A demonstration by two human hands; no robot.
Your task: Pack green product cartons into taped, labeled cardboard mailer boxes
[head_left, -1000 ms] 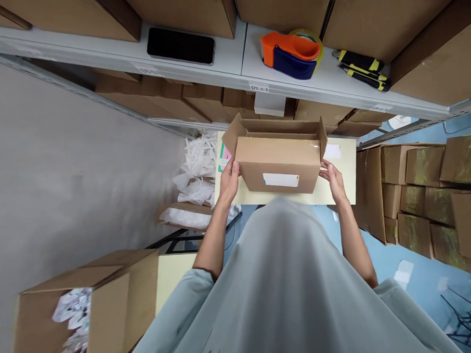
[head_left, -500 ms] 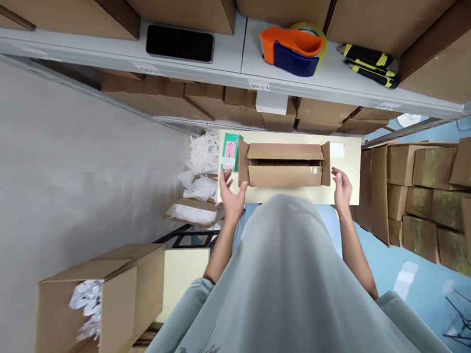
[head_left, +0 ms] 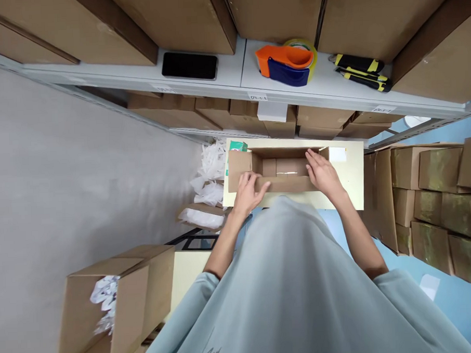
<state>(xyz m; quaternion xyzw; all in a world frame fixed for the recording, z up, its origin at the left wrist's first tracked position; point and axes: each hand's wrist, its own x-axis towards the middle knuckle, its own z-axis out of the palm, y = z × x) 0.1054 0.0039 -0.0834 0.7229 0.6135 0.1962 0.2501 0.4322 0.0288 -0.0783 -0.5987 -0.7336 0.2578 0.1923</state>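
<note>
Currently both hands are on the open cardboard box (head_left: pixel 282 169), which sits on the pale table (head_left: pixel 351 184) towards its far edge, under the shelf.

L hand (head_left: pixel 248 192): fingers loosely spread, not clenched, laid flat on the near-left part of the box where the near flap meets the left end flap. Pressing/resting contact only; no closed grasp visible.

R hand (head_left: pixel 322 174): open, fingers extended, palm down over the right half of the box opening, fingertips reaching inside over the rim. Touching the near wall and inner flap; nothing held in it.

Box: flaps open, left flap folded outward. Interior shows bare brown bottom flaps w/ a strip of clear tape; contents otherwise not discernible. No label visible on it from this angle.

Green-and-pink carton (head_left: pixel 238 145) stands at the table's far-left corner, touching the box's left flap; print too small to read. White slip (head_left: pixel 337 154) lies near the far-right corner, just beside the box; text illegible.

Shelf (head_left: pixel 231 75) above the table: black phone (head_left: pixel 189 66), orange/blue tape dispenser (head_left: pixel 284 65), black-yellow utility knives (head_left: pixel 361 71). Shelf-edge tags (head_left: pixel 257 97) carry codes, approx. "D2-…" style, not legible w/ certainty.

Person's grey shirt (head_left: pixel 295 288) has dark script print at the lower edge, unreadable.
</note>
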